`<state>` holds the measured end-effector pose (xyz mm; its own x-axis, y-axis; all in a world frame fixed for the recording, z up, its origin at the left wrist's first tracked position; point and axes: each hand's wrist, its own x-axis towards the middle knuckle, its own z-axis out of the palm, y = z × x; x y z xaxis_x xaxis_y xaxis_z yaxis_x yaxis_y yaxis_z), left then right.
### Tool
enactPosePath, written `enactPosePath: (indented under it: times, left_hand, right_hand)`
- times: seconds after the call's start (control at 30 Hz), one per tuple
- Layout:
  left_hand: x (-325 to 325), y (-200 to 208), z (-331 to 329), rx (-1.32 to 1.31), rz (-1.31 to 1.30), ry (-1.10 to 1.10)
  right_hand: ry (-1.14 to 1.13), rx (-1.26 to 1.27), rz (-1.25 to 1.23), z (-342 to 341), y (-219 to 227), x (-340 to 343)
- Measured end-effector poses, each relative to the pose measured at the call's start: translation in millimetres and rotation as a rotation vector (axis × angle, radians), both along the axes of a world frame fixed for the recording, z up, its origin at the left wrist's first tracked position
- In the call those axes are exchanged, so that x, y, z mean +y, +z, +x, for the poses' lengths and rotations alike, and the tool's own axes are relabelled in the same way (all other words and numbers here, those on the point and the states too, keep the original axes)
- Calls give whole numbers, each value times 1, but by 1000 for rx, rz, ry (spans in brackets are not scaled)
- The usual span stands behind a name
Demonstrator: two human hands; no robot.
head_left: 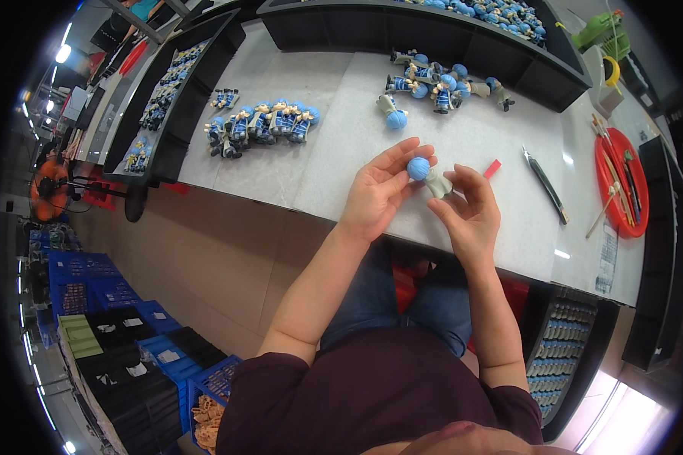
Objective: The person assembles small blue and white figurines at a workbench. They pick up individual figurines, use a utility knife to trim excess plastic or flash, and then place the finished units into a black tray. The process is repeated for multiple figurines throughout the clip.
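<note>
While sitting at the near edge of the grey desk (pixel 296 174), holding one small figurine (pixel 429 177) with a blue round head between both hands. Left hand (pixel 379 193) cupping, fingertips closing on the blue head; right hand (pixel 470 208) pinching the grey body from the other side. Lying toward the far edge: row of painted figurines (pixel 262 125), looser heap (pixel 432 80). Resting near the right edge: red tray (pixel 622 182), dark tweezers (pixel 545 184), small red piece (pixel 492 168).

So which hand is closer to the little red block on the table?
Right. The right hand sits just below and left of the red block, almost touching it. The left hand is farther left, beyond the blue-headed figurine both hands hold.
</note>
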<state>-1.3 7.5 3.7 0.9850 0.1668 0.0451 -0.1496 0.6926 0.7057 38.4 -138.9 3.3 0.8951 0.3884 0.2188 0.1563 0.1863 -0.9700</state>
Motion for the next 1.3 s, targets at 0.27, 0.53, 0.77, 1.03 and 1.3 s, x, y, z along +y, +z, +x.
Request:
enactPosePath:
  times: [0.27,0.53,0.77,1.03,1.3]
  left_hand:
    - [1,-2,0,-6,12,1]
    - [0,-2,0,-7,13,5]
    - [0,-2,0,6,-4,0]
    - [0,-3,0,-12,12,3]
    - [1,-4,0,-21,10,6]
  right_hand:
    - [-2,0,2,0,-1,0]
    - [-4,-2,13,1,-1,0]
    - [-3,4,26,0,-2,0]
    - [22,-97,-38,2,-5,-2]
    - [35,-19,71,2,-5,-1]
